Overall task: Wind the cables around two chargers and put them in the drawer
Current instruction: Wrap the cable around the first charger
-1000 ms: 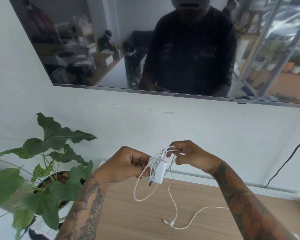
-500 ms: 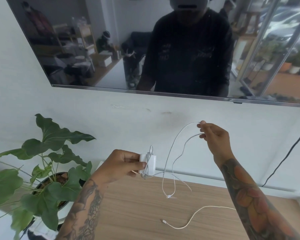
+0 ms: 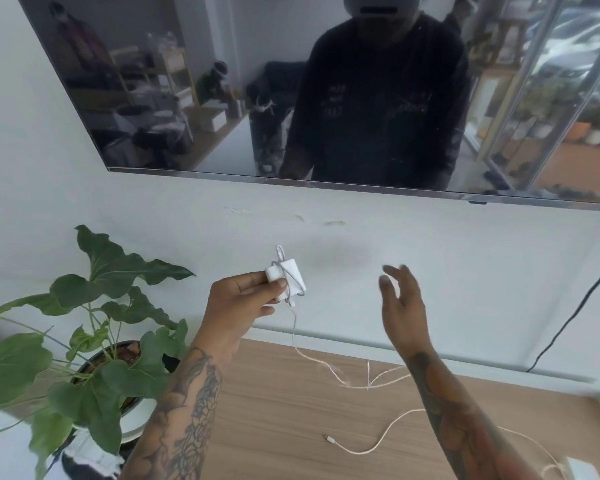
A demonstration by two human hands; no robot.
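the left hand (image 3: 238, 299) is pinching the small white square plastic charger (image 3: 289, 280); the right hand (image 3: 400, 299), beside the charger, is hanging released, so its thin white cable (image 3: 321, 367) is risking unwinding.

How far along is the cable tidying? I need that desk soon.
Done: nothing stowed. In hand: left hand grips the first charger, barely wrapped, cable trailing; right hand is open. Left: finish winding, second charger and its cable, drawer unseen.

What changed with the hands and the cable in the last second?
The right hand let go of the cable and now hangs open; the loose cable dropped onto the table. The left hand still holds the charger, raised higher. The second cable stayed put.
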